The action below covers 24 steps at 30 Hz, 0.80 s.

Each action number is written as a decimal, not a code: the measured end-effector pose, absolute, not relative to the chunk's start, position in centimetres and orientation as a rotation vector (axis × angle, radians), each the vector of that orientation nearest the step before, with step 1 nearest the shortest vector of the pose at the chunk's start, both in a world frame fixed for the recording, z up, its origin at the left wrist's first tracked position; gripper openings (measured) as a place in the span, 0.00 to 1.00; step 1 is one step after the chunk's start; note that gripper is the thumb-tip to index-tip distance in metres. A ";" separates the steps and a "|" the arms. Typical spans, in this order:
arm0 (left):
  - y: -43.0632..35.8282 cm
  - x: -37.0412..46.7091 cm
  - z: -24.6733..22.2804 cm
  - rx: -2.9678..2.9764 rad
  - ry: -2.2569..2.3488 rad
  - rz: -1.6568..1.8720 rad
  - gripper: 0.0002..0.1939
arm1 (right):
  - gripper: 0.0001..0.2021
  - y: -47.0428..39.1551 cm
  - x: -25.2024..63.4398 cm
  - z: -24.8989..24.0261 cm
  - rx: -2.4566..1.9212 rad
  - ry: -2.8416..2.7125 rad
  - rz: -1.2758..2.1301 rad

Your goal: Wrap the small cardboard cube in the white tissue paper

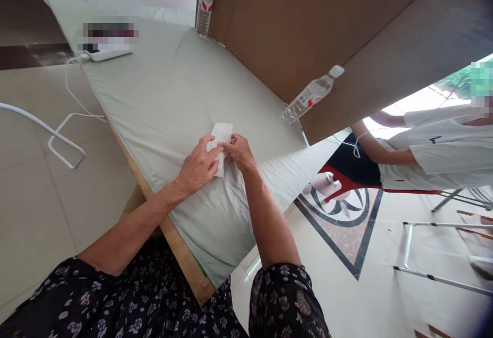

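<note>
A folded white tissue (222, 131) lies on the grey-green tablecloth near the table's front corner. My left hand (197, 166) rests over its left side, fingers apart and touching the tissue. At the tissue's right edge, my right hand (241, 152) has its thumb and fingers closed in a pinch on it. The undersides of both hands' fingers are partly hidden.
A brown cardboard panel (292, 35) stands across the table, with one upright water bottle (205, 6) and one tilted water bottle (310, 96) against it. A white device (111, 53) with a cable sits far left. Another person's arm (385, 148) is beyond the panel.
</note>
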<state>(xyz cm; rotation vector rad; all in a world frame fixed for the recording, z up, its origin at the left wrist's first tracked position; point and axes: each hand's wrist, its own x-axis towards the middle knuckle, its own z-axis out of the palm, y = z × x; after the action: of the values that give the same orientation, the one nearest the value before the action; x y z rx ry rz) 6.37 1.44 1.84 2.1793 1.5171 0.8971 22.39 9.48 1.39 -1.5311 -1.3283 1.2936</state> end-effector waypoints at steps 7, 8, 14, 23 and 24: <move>2.6 5.7 1.5 2.276 1.349 0.804 0.15 | 0.10 9.6 22.0 0.8 -1.228 -1.366 1.289; 2.7 5.6 1.3 2.237 1.335 0.828 0.15 | 0.11 9.5 21.9 0.8 -1.172 -1.349 1.294; 2.6 5.4 0.5 1.908 1.550 1.056 0.25 | 0.10 6.9 22.4 1.3 -1.026 -1.450 1.235; 3.4 4.1 0.4 1.888 1.246 0.999 0.11 | 0.12 2.0 24.5 1.1 -0.952 -2.000 0.761; 3.4 4.1 0.4 1.882 1.225 1.002 0.08 | 0.16 1.6 24.7 1.0 -0.947 -2.061 0.703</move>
<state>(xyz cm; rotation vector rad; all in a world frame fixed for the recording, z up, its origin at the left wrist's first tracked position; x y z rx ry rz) 4.06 3.41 0.38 1.8824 1.2246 1.0023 24.66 1.62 0.96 -0.9471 -2.0611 0.7032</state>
